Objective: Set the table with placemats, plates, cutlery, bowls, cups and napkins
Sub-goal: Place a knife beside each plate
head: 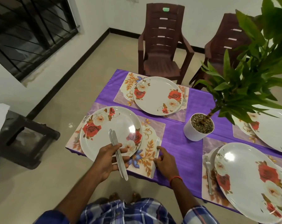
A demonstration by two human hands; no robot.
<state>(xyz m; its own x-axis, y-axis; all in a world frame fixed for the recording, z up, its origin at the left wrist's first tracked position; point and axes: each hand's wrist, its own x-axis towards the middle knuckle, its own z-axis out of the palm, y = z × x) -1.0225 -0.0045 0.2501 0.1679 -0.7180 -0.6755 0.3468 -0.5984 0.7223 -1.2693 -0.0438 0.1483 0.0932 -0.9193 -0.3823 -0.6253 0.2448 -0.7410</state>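
Note:
My left hand point(109, 160) grips a small bundle of table knives point(116, 147) above the near-left flowered plate point(111, 125). That plate sits on a floral placemat point(146, 152) at the table's corner. My right hand point(165, 162) pinches a single knife point(155, 156) with thumb and forefinger, and the knife lies on the mat just right of the plate. A second plate point(156, 96) on its mat has a fork point(184, 98) beside it. Two more plates point(250, 175) point(276, 126) lie at the right, the nearer with a fork point(208, 173).
A purple cloth point(182, 143) covers the table. A white pot point(196, 130) with a tall green plant stands mid-table. Two brown plastic chairs point(161, 46) point(222, 46) stand beyond the far edge. A dark stool point(24, 136) is on the floor at the left.

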